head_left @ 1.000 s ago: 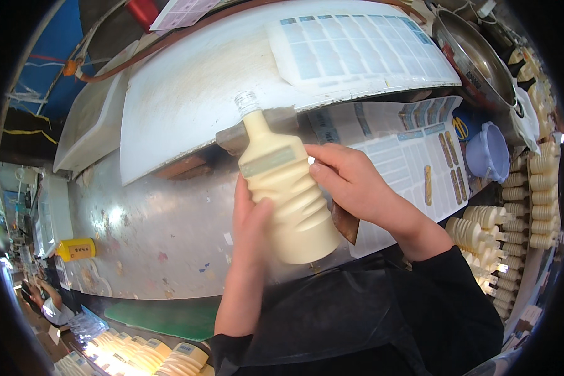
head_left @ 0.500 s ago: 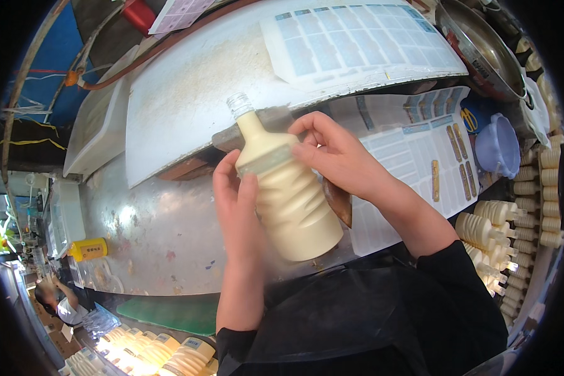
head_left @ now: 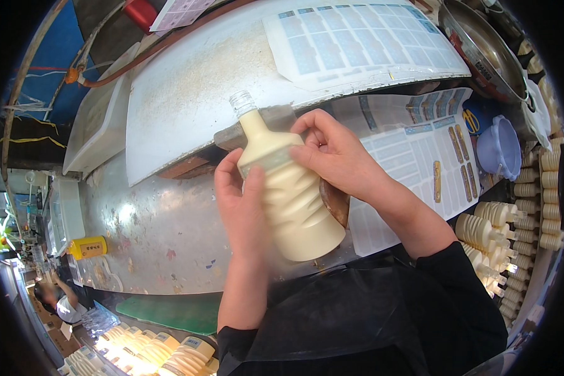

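A cream bottle (head_left: 304,238) with a clear threaded neck and wavy ridges on its body lies tilted in front of me, neck pointing up and left. Across its shoulder runs a pale translucent strip (head_left: 271,161), like a label. My left hand (head_left: 239,200) has thumb and fingers at the strip's left end, against the bottle. At the other end, my right hand (head_left: 332,153) is closed, its thumb on the strip and its index finger curled. A brown piece (head_left: 336,203) shows beside the bottle's right side, and a grey block (head_left: 279,116) behind its neck.
Label sheets lie on the white board (head_left: 188,81) and at right on a backing sheet (head_left: 395,188). A purple basin (head_left: 498,147), yellow scissors (head_left: 470,119) and a metal pan (head_left: 482,50) stand right. A yellow container (head_left: 88,248) is left. Several cream bottles (head_left: 482,232) surround the metal table (head_left: 163,250).
The bottle and both hands have shifted very slightly to the right. Both hands stay at the strip.
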`<state>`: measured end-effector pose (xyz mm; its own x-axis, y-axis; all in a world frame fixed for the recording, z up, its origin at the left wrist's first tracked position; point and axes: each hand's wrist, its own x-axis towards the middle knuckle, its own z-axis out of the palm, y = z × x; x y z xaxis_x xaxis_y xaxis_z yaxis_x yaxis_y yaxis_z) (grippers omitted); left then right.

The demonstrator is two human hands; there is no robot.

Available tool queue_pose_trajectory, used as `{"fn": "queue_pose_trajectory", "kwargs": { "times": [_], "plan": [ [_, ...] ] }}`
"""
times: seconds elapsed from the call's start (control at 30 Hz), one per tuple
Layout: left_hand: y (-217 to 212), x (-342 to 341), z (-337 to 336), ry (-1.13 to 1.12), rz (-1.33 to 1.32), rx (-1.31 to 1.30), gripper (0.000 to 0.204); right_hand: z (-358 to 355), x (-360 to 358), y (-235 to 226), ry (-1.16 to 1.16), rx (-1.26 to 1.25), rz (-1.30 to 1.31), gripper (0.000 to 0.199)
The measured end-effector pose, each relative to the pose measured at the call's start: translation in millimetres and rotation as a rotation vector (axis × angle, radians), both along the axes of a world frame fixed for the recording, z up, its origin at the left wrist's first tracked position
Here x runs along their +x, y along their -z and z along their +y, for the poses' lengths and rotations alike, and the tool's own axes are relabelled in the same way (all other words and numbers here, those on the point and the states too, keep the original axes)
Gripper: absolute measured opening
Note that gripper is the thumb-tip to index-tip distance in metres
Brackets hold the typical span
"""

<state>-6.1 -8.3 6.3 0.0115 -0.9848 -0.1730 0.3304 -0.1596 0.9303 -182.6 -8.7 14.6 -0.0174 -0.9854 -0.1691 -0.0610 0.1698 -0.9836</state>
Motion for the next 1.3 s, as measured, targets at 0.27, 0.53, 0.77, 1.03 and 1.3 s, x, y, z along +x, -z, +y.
{"fn": "queue_pose_trajectory", "kwargs": {
  "times": [0.27,0.53,0.77,1.03,1.3],
  "plan": [
    [-0.2,-1.7,-0.6,-0.007,-0.056,0.018,0.040,-0.6,-1.7,3.9,0.009,-0.005,-0.043,0.026],
    [0.6,9.7,15.5,0.108,-0.234,-0.018,0.072,28.7,-12.3,6.0,0.054,-0.014,-0.013,0.033],
    [7.6,13.2,26.1,0.252,-0.113,-0.001,0.085,39.9,-5.9,-6.5,0.041,-0.132,0.169,0.037],
    [9.1,14.4,27.5,0.298,-0.050,-0.003,0.085,41.4,-3.2,-3.5,0.049,-0.199,0.215,0.038],
    [4.7,13.3,29.2,0.262,-0.051,-0.014,0.081,40.4,0.9,9.8,0.062,-0.208,0.127,0.039]
  ]
}}
